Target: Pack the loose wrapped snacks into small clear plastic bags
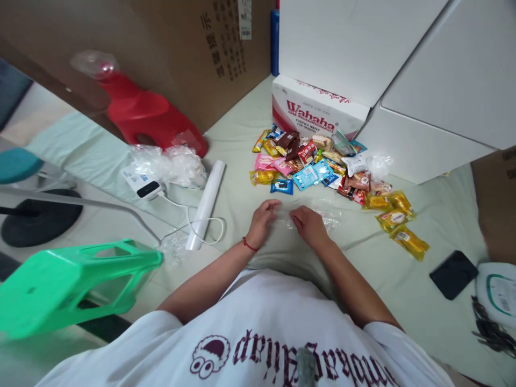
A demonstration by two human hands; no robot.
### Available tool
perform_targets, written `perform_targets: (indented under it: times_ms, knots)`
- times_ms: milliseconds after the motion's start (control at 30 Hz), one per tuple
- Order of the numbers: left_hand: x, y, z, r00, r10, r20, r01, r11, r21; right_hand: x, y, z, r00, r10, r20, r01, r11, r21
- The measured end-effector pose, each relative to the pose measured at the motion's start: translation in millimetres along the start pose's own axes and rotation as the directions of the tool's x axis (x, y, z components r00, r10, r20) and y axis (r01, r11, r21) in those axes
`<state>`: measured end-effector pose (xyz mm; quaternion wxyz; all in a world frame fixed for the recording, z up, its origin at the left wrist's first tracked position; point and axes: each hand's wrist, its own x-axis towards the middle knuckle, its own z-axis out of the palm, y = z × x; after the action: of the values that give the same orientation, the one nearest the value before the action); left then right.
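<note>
A thin clear plastic bag [331, 217] lies between and beside my hands, low over the bedsheet, and its outline is hard to make out. My right hand [309, 227] is closed, its fingers pinching the near part of the plastic. Opposite it, my left hand [263, 221], with a red cord at the wrist, has curled fingers at the plastic's left edge; its grip is partly hidden. Just beyond both hands spreads a pile of wrapped snacks [308, 174] in many colours. Several yellow snack packets [397, 217] trail off to the right.
A white Wahaha carton [314, 110] stands behind the pile. To the left are a white roll [206, 207], a cabled white device [147, 185], a red jug [149, 115] and a green stool [80, 282]. A black flat object [453, 274] lies at the right.
</note>
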<state>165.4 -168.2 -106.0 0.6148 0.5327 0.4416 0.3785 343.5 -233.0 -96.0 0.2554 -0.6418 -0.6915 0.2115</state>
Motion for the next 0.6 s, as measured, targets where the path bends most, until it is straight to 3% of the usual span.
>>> perform_targets:
  times_ms: [67, 133, 267, 433, 533, 600]
  knots:
    - [6.1, 2.6, 5.1, 0.995, -0.067, -0.076, 0.070, 0.997, 0.038, 4.8, 0.1, 10.3, 0.999, -0.038, 0.038, 0.041, 0.996, -0.085]
    - [18.1, 5.7, 12.7, 0.990, -0.060, -0.128, 0.079, 0.986, 0.146, 3.6, -2.6, 12.0, 0.997, -0.050, 0.060, 0.059, 0.986, -0.158]
    - [47.8, 5.9, 23.1, 0.989, -0.084, -0.125, 0.107, 0.975, 0.195, -25.6, -7.3, -1.6, 0.999, -0.038, 0.033, 0.045, 0.969, -0.241]
    - [58.7, -6.0, 17.1, 0.966, -0.168, -0.197, 0.190, 0.977, 0.096, -126.7, -2.2, -18.5, 0.992, 0.012, -0.128, -0.034, 0.984, -0.176]
    - [50.0, -11.6, 12.1, 0.948, -0.245, -0.205, 0.257, 0.966, 0.034, -189.5, -3.4, -20.7, 0.994, 0.092, -0.062, -0.096, 0.994, -0.058]
    - [42.8, -13.6, 8.8, 0.938, -0.284, -0.198, 0.287, 0.958, -0.012, -214.2, -4.5, -24.8, 0.986, 0.165, 0.009, -0.166, 0.984, 0.072]
